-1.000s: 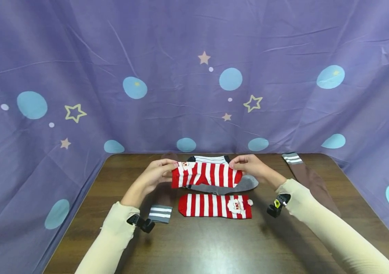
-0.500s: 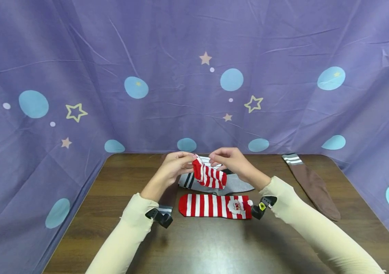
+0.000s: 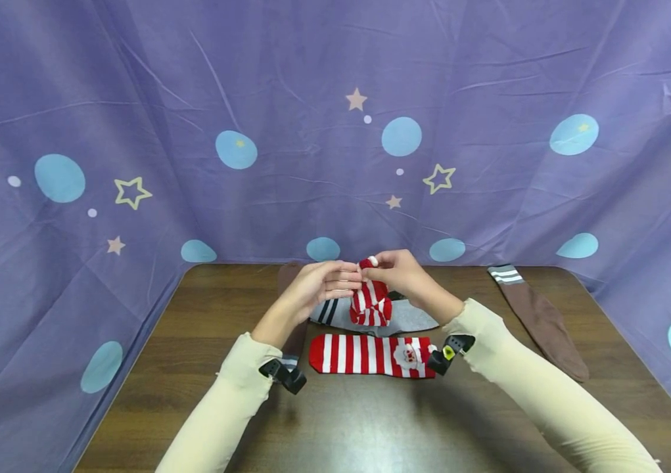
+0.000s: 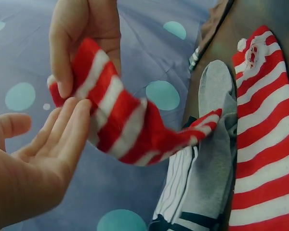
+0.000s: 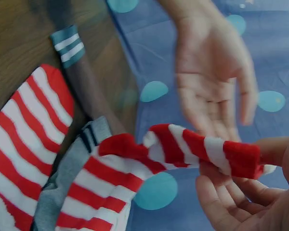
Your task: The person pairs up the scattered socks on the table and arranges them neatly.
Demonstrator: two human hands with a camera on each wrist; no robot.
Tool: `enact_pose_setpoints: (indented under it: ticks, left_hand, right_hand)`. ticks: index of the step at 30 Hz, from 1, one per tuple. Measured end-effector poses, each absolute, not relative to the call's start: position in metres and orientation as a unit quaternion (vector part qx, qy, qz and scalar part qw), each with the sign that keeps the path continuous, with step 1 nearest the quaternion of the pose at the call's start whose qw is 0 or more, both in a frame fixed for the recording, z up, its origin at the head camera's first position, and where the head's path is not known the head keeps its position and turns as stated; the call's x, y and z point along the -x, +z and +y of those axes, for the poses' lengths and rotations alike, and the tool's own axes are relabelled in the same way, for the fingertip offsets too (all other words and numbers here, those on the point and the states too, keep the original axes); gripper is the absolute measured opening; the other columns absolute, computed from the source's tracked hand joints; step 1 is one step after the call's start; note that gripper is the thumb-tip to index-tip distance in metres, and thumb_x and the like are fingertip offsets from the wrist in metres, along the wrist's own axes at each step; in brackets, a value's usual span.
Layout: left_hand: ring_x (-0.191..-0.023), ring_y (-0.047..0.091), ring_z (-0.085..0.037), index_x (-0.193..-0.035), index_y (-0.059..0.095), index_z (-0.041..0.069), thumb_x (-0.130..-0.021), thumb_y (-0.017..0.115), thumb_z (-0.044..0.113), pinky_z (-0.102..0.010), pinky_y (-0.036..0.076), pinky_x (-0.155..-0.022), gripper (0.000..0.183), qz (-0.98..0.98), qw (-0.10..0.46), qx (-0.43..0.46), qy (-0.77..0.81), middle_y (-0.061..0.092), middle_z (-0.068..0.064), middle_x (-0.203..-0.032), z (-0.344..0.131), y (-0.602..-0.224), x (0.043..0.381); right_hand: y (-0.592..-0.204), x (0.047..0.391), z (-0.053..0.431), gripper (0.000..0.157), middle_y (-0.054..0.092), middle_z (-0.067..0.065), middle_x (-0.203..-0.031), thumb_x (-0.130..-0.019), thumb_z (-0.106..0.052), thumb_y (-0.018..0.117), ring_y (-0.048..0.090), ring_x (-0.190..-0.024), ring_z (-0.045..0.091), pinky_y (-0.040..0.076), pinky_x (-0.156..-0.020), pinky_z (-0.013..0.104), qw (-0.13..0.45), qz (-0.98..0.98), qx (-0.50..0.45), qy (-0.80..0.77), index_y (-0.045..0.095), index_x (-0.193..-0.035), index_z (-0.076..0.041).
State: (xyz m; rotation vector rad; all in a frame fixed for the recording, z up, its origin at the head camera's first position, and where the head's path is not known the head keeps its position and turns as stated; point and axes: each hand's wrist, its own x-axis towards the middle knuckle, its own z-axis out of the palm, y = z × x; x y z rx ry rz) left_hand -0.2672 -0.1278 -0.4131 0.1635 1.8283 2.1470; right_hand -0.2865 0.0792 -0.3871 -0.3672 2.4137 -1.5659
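Note:
A red-and-white striped sock [image 3: 370,305] hangs above the middle of the table, with a white pompom at its top edge. My right hand [image 3: 403,272] pinches that top edge between thumb and fingers. My left hand [image 3: 317,289] has its fingers stretched out, their tips at the sock's side; the left wrist view shows its thumb apart from the cloth. Below lies a matching striped sock [image 3: 359,355] with a bearded Santa face, flat on the wood. Behind it is a grey sock [image 3: 412,320], partly covered by the hanging one.
A brown sock [image 3: 539,318] with a grey-and-white cuff lies at the right of the table [image 3: 370,427]. Another brown sock [image 3: 292,341] is partly under my left arm. A white sock with dark lines [image 4: 178,180] lies beside the grey one. A purple curtain [image 3: 311,131] stands behind.
The striped sock was stretched sideways between both hands. My hands came together, my left hand let go of it, and my right hand now holds it hanging down by its cuff.

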Motion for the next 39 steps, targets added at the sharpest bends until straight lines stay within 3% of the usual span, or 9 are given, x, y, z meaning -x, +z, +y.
enact_pose_setpoints:
  ticks: [8, 14, 16, 20, 23, 27, 30, 34, 39]
  left_hand:
    - [-0.126, 0.061, -0.036, -0.138, 0.056, -0.005, -0.106, 0.045, 0.018, -0.049, 0.046, -0.113, 0.040, 0.671, 0.118, 0.004, 0.732, 0.065, -0.021, -0.134, -0.130, -0.439, 0.274]
    - [-0.103, 0.059, -0.021, -0.117, 0.063, 0.006, -0.106, 0.041, 0.035, -0.052, 0.038, -0.114, 0.038, 0.695, 0.176, 0.014, 0.697, 0.066, 0.000, -0.103, -0.138, -0.456, 0.278]
    - [-0.095, 0.057, -0.016, -0.105, 0.061, 0.012, -0.105, 0.037, 0.043, -0.049, 0.040, -0.108, 0.039, 0.700, 0.221, 0.002, 0.679, 0.062, 0.005, -0.094, -0.144, -0.459, 0.279]
    - [-0.087, 0.063, -0.013, -0.104, 0.059, 0.012, -0.104, 0.031, 0.050, -0.034, 0.050, -0.089, 0.047, 0.668, 0.299, -0.042, 0.681, 0.066, 0.003, -0.092, -0.156, -0.460, 0.278]
    - [-0.080, 0.067, -0.012, -0.106, 0.061, 0.011, -0.103, 0.033, 0.049, -0.027, 0.056, -0.073, 0.048, 0.615, 0.318, -0.055, 0.720, 0.069, 0.001, -0.091, -0.165, -0.459, 0.275]
    - [-0.078, 0.069, -0.012, -0.103, 0.063, 0.012, -0.103, 0.035, 0.047, -0.029, 0.058, -0.072, 0.045, 0.562, 0.316, -0.052, 0.762, 0.072, 0.000, -0.091, -0.177, -0.457, 0.273]
    - [-0.085, 0.070, -0.014, -0.108, 0.062, 0.012, -0.105, 0.037, 0.042, -0.031, 0.059, -0.077, 0.039, 0.546, 0.303, -0.051, 0.780, 0.073, 0.000, -0.097, -0.184, -0.454, 0.271]
    - [-0.089, 0.070, -0.013, -0.121, 0.057, 0.008, -0.105, 0.043, 0.019, -0.031, 0.058, -0.083, 0.024, 0.564, 0.281, -0.072, 0.774, 0.072, 0.000, -0.103, -0.190, -0.453, 0.267]
    - [-0.096, 0.071, -0.011, -0.140, 0.046, -0.010, -0.097, 0.051, -0.004, -0.027, 0.059, -0.088, 0.044, 0.594, 0.274, -0.087, 0.751, 0.073, 0.000, -0.108, -0.188, -0.454, 0.264]
  right_hand:
    - [-0.355, 0.288, 0.091, 0.034, 0.073, 0.006, -0.096, -0.097, -0.011, 0.067, 0.071, -0.081, 0.013, 0.062, -0.074, 0.031, 0.204, 0.777, 0.104, -0.586, 0.064, -0.125, 0.008]
    - [-0.335, 0.294, 0.105, 0.033, 0.073, -0.001, -0.093, -0.101, -0.008, 0.059, 0.072, -0.083, 0.012, 0.061, -0.077, 0.028, 0.235, 0.715, 0.133, -0.645, 0.056, -0.130, 0.008]
    - [-0.333, 0.297, 0.111, 0.031, 0.073, -0.002, -0.092, -0.102, -0.008, 0.058, 0.072, -0.082, 0.012, 0.060, -0.076, 0.027, 0.235, 0.708, 0.130, -0.653, 0.056, -0.129, 0.006]
    - [-0.339, 0.306, 0.125, 0.030, 0.072, -0.005, -0.092, -0.103, -0.010, 0.056, 0.071, -0.083, 0.010, 0.059, -0.077, 0.025, 0.232, 0.705, 0.107, -0.661, 0.053, -0.130, 0.003]
    - [-0.348, 0.311, 0.136, 0.034, 0.072, -0.005, -0.094, -0.104, -0.010, 0.053, 0.071, -0.086, 0.009, 0.059, -0.078, 0.025, 0.238, 0.697, 0.089, -0.671, 0.048, -0.135, 0.003]
    - [-0.358, 0.315, 0.148, 0.034, 0.071, -0.005, -0.094, -0.104, -0.009, 0.052, 0.071, -0.086, 0.008, 0.059, -0.078, 0.024, 0.249, 0.675, 0.065, -0.692, 0.044, -0.136, 0.002]
    - [-0.364, 0.315, 0.156, 0.029, 0.071, -0.004, -0.095, -0.105, -0.007, 0.051, 0.071, -0.087, 0.008, 0.059, -0.078, 0.024, 0.258, 0.658, 0.052, -0.706, 0.044, -0.132, 0.000]
    - [-0.370, 0.313, 0.164, 0.023, 0.071, -0.005, -0.096, -0.105, -0.006, 0.049, 0.070, -0.089, 0.008, 0.059, -0.080, 0.023, 0.267, 0.639, 0.044, -0.720, 0.045, -0.128, -0.003]
    - [-0.375, 0.314, 0.168, 0.022, 0.070, -0.004, -0.097, -0.105, -0.005, 0.048, 0.070, -0.090, 0.008, 0.059, -0.080, 0.023, 0.270, 0.620, 0.032, -0.736, 0.044, -0.126, -0.004]
